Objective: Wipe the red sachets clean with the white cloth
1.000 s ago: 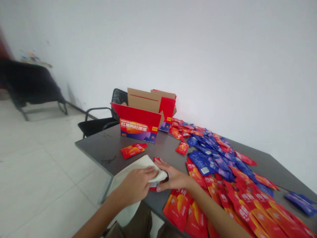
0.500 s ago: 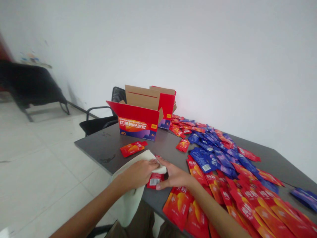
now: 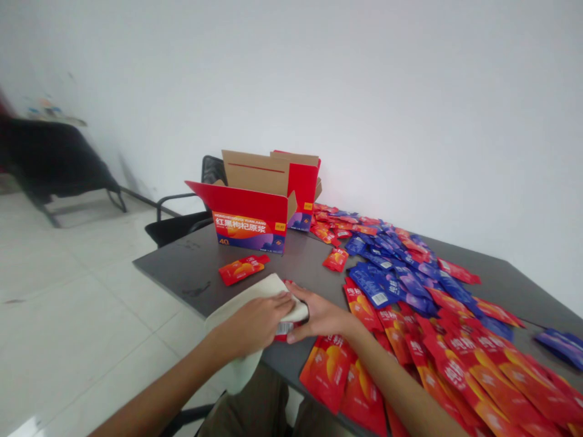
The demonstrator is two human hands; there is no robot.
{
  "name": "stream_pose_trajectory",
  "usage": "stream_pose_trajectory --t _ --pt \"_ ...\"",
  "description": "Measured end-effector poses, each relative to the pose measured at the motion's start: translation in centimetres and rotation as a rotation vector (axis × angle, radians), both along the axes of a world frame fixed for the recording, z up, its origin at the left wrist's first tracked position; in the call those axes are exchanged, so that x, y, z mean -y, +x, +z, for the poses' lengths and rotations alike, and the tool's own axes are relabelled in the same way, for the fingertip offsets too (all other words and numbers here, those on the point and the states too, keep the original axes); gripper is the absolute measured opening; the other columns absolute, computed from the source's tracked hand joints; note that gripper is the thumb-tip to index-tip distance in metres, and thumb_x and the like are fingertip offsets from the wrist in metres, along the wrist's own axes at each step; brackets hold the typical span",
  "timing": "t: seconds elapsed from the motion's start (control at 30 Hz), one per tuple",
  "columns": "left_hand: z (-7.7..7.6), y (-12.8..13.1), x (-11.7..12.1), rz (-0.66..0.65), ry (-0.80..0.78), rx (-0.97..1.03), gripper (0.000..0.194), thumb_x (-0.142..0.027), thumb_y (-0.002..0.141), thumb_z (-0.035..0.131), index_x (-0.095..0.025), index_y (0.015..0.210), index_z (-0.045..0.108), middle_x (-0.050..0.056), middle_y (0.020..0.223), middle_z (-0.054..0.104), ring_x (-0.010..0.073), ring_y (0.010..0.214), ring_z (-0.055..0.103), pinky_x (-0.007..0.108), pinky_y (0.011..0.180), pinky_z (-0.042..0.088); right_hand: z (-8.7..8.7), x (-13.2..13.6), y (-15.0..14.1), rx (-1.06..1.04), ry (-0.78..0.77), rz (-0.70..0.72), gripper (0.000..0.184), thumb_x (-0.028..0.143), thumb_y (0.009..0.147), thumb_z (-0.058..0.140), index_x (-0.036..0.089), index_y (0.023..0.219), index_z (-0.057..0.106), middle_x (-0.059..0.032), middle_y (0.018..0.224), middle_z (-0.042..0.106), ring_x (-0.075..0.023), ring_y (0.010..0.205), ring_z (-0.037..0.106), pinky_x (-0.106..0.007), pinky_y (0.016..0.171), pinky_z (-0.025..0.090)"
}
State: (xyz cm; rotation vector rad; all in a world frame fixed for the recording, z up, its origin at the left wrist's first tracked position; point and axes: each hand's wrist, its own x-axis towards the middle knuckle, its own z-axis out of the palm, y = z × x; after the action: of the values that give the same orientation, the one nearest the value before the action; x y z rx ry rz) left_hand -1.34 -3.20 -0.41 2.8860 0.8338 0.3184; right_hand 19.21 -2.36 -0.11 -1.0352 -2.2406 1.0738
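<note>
My left hand (image 3: 257, 325) is closed on a pale cream cloth (image 3: 268, 285) and presses it onto a red pouch (image 3: 285, 329) at the table's near edge. Only the pouch's lower part, with its white barcode, shows under the cloth. From the other side my right hand (image 3: 321, 312) grips the same pouch, thumb at the near edge and fingers at the far one. The cloth's loose end hangs over the table edge above my lap. Just beyond my hands lies a single red-orange pouch (image 3: 243, 269).
Two open red cartons (image 3: 250, 233) stand at the back of the dark table (image 3: 182, 267). Blue pouches (image 3: 376, 282) and red pouches (image 3: 334, 260) spread in piles to the right; rows of red pouches (image 3: 330, 367) lie by my right forearm. Behind is a black chair (image 3: 177, 227).
My left hand and the cloth have slid slightly toward the near side over the pouch, covering more of its barcode. My right hand keeps its hold. The view has shifted a little.
</note>
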Motion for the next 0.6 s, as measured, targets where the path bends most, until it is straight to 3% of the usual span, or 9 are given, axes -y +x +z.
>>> stream_pose_trajectory --t 0.13,0.3,0.5,0.6 --pt "-0.6 -0.6 0.7 -0.093 -0.007 0.004 0.053 -0.009 0.087 0.042 -0.009 0.140 0.041 0.015 0.144 0.045 0.0204 0.137 0.037 0.035 0.114 0.030 -0.2 -0.3 0.0 0.000 0.088 0.038 0.106 0.035 0.051 0.086 0.020 0.143 0.037 -0.0119 0.150 0.038 -0.0271 0.139 0.035 -0.042 0.117 0.021" --pt "0.0 -0.6 -1.3 0.076 -0.037 0.041 0.049 -0.008 0.087 0.042 -0.013 0.136 0.047 0.013 0.140 0.051 0.0218 0.127 0.050 0.037 0.109 0.037 -0.5 -0.1 0.2 0.025 0.011 -0.056 0.109 0.043 0.052 0.085 0.018 0.145 0.035 -0.0141 0.150 0.038 -0.0277 0.138 0.037 -0.041 0.116 0.024" --pt "-0.9 -0.6 0.5 -0.119 0.029 -0.007 0.053 -0.009 0.086 0.043 -0.007 0.139 0.042 0.015 0.144 0.045 0.0214 0.138 0.035 0.035 0.116 0.027 -0.3 -0.2 0.0 0.019 0.076 0.025 0.107 0.038 0.050 0.086 0.019 0.143 0.038 -0.0123 0.151 0.038 -0.0272 0.140 0.033 -0.041 0.118 0.019" --pt "-0.5 -0.5 0.0 -0.064 -0.003 0.023 0.050 -0.010 0.088 0.042 -0.011 0.137 0.045 0.014 0.142 0.049 0.0209 0.132 0.044 0.035 0.113 0.032 -0.3 -0.2 0.0 0.013 0.086 0.023 0.104 0.040 0.053 0.085 0.018 0.143 0.038 -0.0123 0.150 0.039 -0.0269 0.139 0.035 -0.040 0.117 0.021"
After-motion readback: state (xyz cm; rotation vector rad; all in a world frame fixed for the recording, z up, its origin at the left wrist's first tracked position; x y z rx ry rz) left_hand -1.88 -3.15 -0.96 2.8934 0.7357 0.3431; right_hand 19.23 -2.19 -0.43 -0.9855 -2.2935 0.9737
